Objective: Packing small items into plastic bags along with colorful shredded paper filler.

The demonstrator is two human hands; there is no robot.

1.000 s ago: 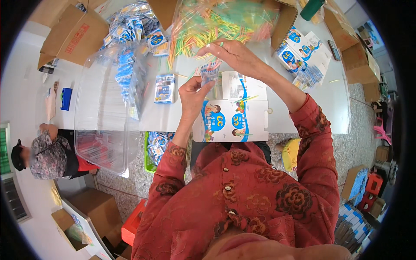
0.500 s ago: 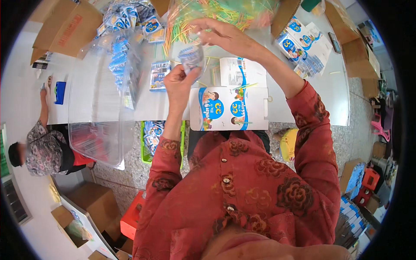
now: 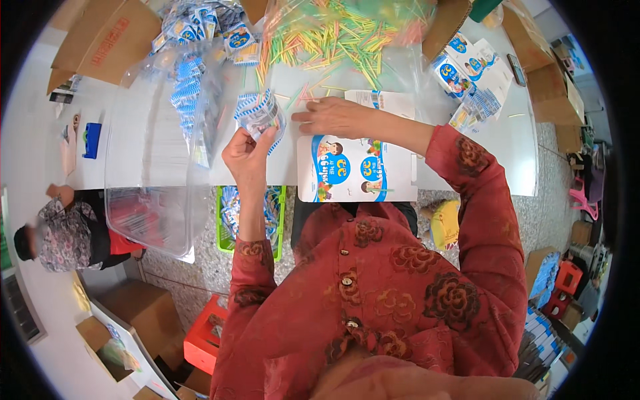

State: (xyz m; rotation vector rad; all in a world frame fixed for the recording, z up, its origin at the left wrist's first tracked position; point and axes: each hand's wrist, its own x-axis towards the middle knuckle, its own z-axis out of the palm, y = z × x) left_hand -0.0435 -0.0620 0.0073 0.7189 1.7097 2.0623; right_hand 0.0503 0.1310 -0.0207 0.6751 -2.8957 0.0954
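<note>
Above the table, my left hand grips a small blue-and-white plastic packet by its lower end. To its right, my right hand is lowered over the table, fingers bent but apart, with nothing visible in them. Several thin straws lie near its fingertips. Right below that hand is a flat white-and-blue printed carton at the table's front edge. Beyond, a large heap of yellow, green and pink straws spills from a clear plastic bag.
A clear plastic bin and piled packets are on the left. Below the table edge stands a green basket of packets. More printed cartons lie at right, near a brown box. Another person is at far left.
My right hand has come down from the straw heap toward the carton. My left hand, still holding the packet, has moved left and slightly lower.
</note>
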